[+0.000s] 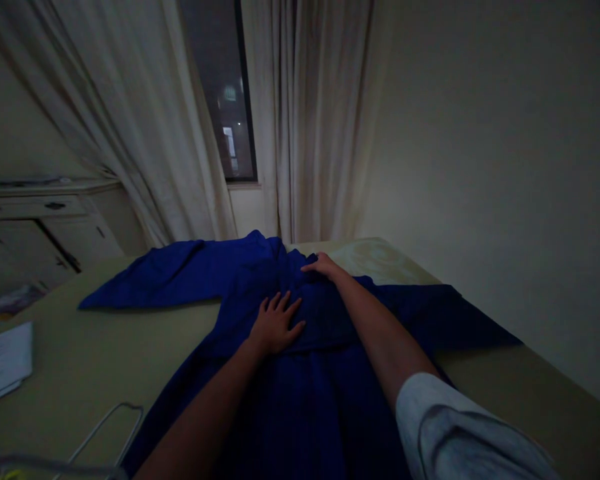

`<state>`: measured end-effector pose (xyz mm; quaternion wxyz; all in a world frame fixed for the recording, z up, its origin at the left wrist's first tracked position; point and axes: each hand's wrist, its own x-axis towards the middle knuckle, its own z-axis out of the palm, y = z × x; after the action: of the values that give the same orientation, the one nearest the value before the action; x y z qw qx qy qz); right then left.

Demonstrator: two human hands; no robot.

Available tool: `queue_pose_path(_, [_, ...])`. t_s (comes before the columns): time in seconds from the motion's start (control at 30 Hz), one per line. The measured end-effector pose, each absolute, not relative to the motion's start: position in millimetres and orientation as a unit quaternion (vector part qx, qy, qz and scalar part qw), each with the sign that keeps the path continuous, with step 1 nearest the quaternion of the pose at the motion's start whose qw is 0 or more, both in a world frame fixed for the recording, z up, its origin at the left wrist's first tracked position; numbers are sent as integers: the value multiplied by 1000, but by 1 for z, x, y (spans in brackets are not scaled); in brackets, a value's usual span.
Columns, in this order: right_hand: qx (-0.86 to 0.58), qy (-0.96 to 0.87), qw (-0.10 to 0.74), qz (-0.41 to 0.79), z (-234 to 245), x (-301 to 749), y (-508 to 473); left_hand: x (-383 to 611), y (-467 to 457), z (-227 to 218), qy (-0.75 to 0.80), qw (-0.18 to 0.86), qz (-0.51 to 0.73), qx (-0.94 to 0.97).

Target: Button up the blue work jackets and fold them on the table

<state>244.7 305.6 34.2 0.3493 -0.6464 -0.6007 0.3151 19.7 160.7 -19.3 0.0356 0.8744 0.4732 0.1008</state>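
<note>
A deep blue long-sleeved robe (290, 400) lies spread over the bed, its sleeves stretched out to both sides and its skirt running toward me. My left hand (276, 325) rests flat on the robe's front with the fingers spread. Farther up, my right hand (324, 265) is at the neckline, thumb and fingers closed on the cloth there. Creases gather around the collar between the shoulders. My forearms cover parts of the lower robe, and dim light hides detail in its right half.
The bed (180, 347) has a pale greenish cover. White papers (5, 360) lie at its left edge, and a wire hanger (130, 427) is at the lower left. Behind stand curtains (315, 120), a window (225, 100) and a white cabinet (100, 207). A wall (505, 167) borders the right side.
</note>
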Motion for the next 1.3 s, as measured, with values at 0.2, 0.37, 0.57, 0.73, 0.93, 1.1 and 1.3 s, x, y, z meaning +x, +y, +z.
queue_pose_path(0.2, [-492, -788, 315, 197, 47, 247, 251, 17, 166, -21, 501, 63, 229, 832])
queue_pose_path(0.37, [-407, -891, 180, 88, 18, 251, 160, 5, 168, -18, 572, 39, 413, 708])
queue_pose_path(0.57, [-510, -815, 267, 59, 30, 280, 126, 6, 162, -12, 437, 80, 225, 867])
queue_pose_path(0.73, [-789, -556, 250, -67, 42, 399, 87, 9, 155, -6, 462, 19, 209, 861])
queue_pose_path(0.93, [-924, -326, 130, -152, 7, 508, -1, 66, 130, 10, 350, 16, 212, 912])
queue_pose_path(1.1, [-925, -328, 129, -139, -6, 510, -17, 130, 111, 1, 299, 87, 135, 941])
queue_pose_path(1.3, [-921, -331, 136, -154, -4, 508, -14, 98, 122, -11, 257, 166, 67, 950])
